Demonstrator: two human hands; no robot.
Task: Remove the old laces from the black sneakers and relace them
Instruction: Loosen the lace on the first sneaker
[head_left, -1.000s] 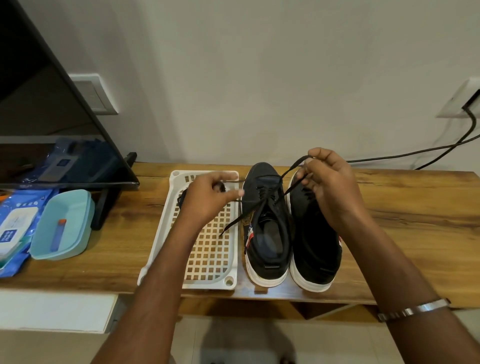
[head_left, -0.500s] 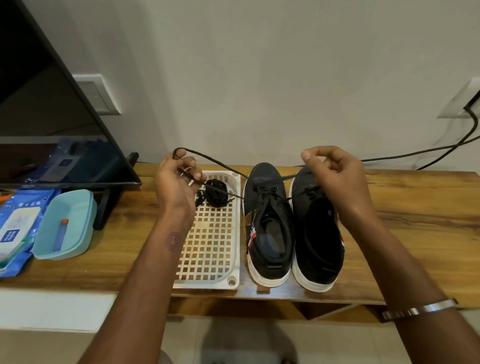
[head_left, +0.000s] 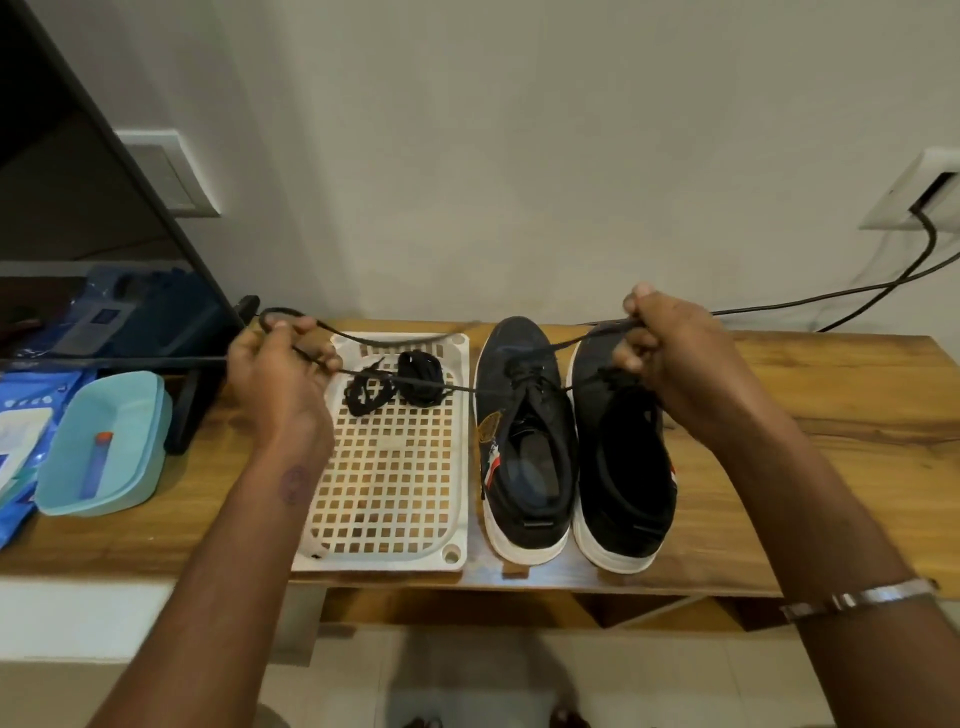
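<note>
- Head view: the left hand (head_left: 283, 379) pinches one end of the black lace (head_left: 415, 387), grip clamped on it above the far left corner of the white tray (head_left: 457, 519); the right hand (head_left: 670, 358) grips the other end, fingers curled round it, over the toe of the right sneaker (head_left: 623, 467).
- The lace runs taut from both hands down to the eyelets of the left sneaker (head_left: 524, 447), which stands touching its mate near the front edge of the counter (head_left: 805, 467).
- To my eye this is the evening-out pull. It goes best with both ends drawn level and outward with equal force, so the two tails come out the same length and the shoe is not dragged sideways.
- A bundle of black laces (head_left: 400, 387) lies at the far end of the tray, just beside the left sneaker.
- Towards the counter's left edge sits a light blue tub (head_left: 130, 415) with a small tube in it, beside blue packets (head_left: 15, 431).
- A dark screen (head_left: 78, 208) leans at the back left; a cable (head_left: 857, 291) runs from a wall socket along the pale wall.
</note>
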